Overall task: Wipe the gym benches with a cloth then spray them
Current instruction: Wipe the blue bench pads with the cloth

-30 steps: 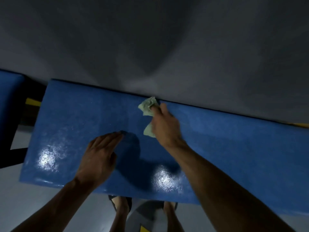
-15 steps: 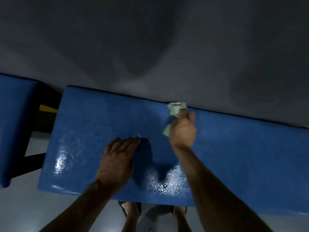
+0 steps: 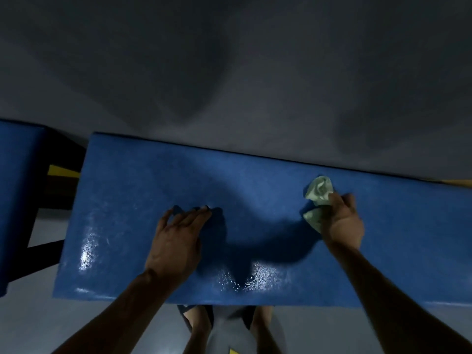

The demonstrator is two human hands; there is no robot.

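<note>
A long blue padded gym bench (image 3: 132,200) stretches across the view, its surface shiny with wet patches. My right hand (image 3: 342,221) presses a crumpled pale green cloth (image 3: 318,194) onto the bench toward its right side, near the far edge. My left hand (image 3: 178,238) lies flat on the middle of the bench, palm down, fingers apart and holding nothing. No spray bottle is in view.
A second blue bench (image 3: 18,200) stands at the left, separated by a dark gap with a black and yellow frame (image 3: 61,172). A grey wall (image 3: 229,72) rises directly behind the benches. My feet (image 3: 199,320) stand on the grey floor below the near edge.
My right hand has slid the cloth to the right along the bench's far edge. The left hand stays flat on the bench.
</note>
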